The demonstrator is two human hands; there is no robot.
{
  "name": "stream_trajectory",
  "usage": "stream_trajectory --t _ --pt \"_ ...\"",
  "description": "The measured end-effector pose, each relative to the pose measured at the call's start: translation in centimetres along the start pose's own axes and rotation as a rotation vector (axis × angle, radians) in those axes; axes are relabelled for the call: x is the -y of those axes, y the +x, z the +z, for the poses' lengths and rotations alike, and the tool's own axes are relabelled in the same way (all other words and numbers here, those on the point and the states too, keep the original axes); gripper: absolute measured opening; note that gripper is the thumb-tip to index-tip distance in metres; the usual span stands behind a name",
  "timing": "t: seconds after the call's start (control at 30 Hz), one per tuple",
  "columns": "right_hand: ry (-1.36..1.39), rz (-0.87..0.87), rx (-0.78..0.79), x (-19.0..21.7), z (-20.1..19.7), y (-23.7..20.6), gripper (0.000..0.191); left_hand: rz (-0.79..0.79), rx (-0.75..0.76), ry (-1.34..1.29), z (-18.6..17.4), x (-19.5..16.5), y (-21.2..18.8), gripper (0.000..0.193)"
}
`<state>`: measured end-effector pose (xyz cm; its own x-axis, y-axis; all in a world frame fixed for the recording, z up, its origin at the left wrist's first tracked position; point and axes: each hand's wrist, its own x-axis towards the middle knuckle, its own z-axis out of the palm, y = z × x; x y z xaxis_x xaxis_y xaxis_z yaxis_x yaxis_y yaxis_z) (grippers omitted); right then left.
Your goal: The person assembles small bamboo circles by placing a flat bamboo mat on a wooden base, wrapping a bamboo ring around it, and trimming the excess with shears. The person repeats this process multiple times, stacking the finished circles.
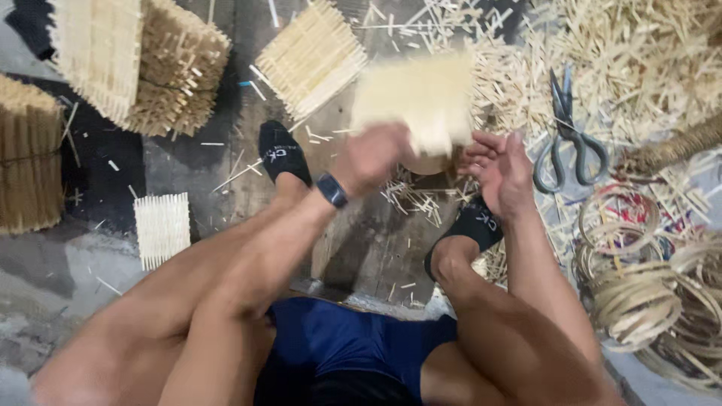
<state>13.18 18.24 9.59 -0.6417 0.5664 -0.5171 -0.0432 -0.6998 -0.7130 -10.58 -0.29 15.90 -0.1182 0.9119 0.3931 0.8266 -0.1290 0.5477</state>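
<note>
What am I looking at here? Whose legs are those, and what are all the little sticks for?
The camera sits on a person's head and looks down, so you see their own legs, black socks and two bare hands. They sit on the floor. The left hand, with a dark wristband, holds a pale woven square mat made of thin sticks; it looks blurry. The right hand is open beside it, next to a round wooden piece under the mat. On the floor lie more stick mats, a small white one, bundles of sticks, loose sticks, grey-handled scissors and coils of flat cane strips.
</note>
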Motion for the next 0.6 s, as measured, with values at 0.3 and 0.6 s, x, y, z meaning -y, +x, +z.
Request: stream_trajectory --t 0.3,0.6 --pt "-0.429 -0.142 -0.137 -3.5 0.0 2.0 0.015 -0.492 -0.124 0.086 5.4 0.7 -3.4 0.064" --pt "-0.421 -0.118 -0.135 -2.9 0.4 1.7 0.014 -1.29 -0.103 -0.868 7.0 7.0 -4.0 0.021"
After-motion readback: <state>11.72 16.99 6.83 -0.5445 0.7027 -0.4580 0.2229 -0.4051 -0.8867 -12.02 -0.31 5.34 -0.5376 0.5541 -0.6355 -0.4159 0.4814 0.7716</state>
